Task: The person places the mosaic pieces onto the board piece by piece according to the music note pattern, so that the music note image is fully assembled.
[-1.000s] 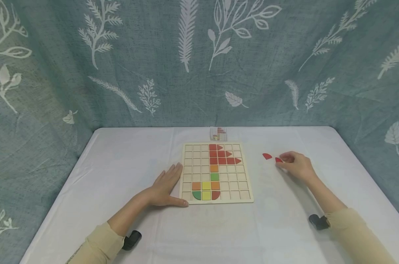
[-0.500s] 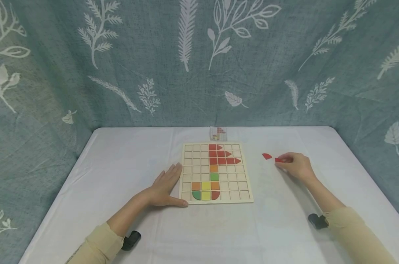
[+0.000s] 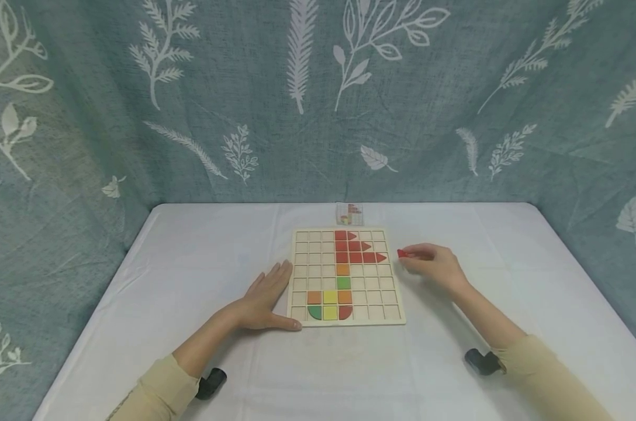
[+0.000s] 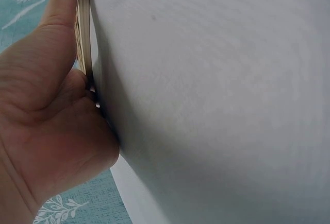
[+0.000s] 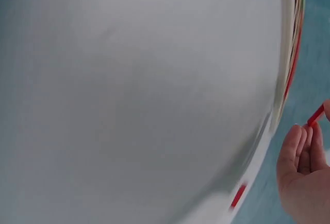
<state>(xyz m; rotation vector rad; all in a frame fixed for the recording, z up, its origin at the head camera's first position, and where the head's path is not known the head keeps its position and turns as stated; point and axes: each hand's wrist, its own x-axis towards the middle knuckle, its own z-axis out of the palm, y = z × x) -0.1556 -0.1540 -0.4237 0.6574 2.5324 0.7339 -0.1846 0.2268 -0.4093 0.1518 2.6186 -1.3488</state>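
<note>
A wooden grid board point(image 3: 374, 297) lies on the table with red, orange, yellow and green tiles in several of its squares. My left hand point(image 3: 262, 301) rests at the board's left edge, fingers straight, thumb at the near left corner. Just off the board's right edge, my right hand point(image 3: 435, 266) pinches a red quarter-circle tile point(image 3: 401, 253) between thumb and fingertips. The right wrist view shows this red tile point(image 5: 315, 115) held above the table. Another red tile point(image 5: 238, 195) lies on the table there; my right hand hides it in the head view.
A small pattern card point(image 3: 349, 214) lies behind the board, its print too small to read fully. The white-covered table point(image 3: 318, 374) reaches back to a leaf-patterned curtain point(image 3: 276, 152). Black wrist cameras sit beneath both sleeves.
My right hand has moved left toward the board, carrying the red tile it was gripping on the table's right side. The left hand and the board have stayed in place.
</note>
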